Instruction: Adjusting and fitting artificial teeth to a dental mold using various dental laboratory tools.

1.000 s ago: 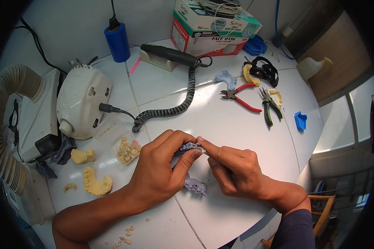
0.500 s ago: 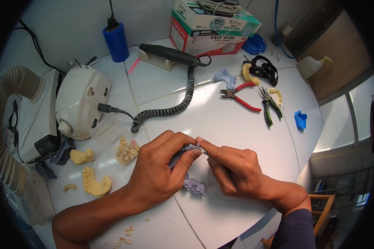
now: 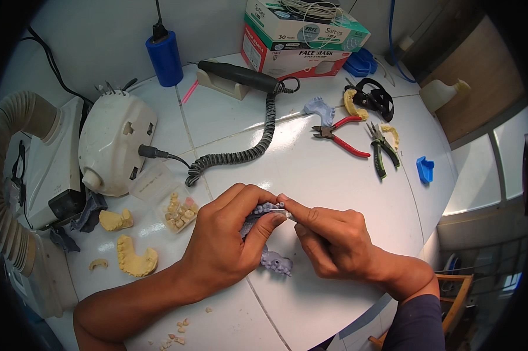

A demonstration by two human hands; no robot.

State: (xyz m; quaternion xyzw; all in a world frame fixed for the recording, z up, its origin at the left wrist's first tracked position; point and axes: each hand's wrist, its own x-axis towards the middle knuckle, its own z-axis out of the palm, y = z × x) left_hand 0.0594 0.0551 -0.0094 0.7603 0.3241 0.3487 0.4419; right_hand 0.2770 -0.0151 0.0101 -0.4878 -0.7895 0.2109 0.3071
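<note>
My left hand point(image 3: 226, 237) is closed around a lilac dental model point(image 3: 263, 208), with its thumb beside a thin pale piece that I cannot make out clearly. My right hand point(image 3: 328, 240) is closed at that piece point(image 3: 281, 212), forefinger stretched to the model's edge and other fingers curled. A second lilac cast point(image 3: 276, 263) lies just below my hands on the white tiled bench point(image 3: 334, 304). To their left are an open plastic box of tooth pieces point(image 3: 176, 213) and a yellow jaw model point(image 3: 136, 257).
A white control unit point(image 3: 115, 146), suction hose point(image 3: 15, 117), corded handpiece point(image 3: 235, 76) and blue cylinder point(image 3: 164, 61) stand behind. Stacked boxes point(image 3: 299, 41), red pliers point(image 3: 349, 146), green pliers point(image 3: 387, 155) and a blue mould point(image 3: 425, 169) are right. Loose tooth pieces point(image 3: 179, 336) lie near the front.
My hands stay in nearly the same place, with only very slight shifts of the fingers at the model's edge.
</note>
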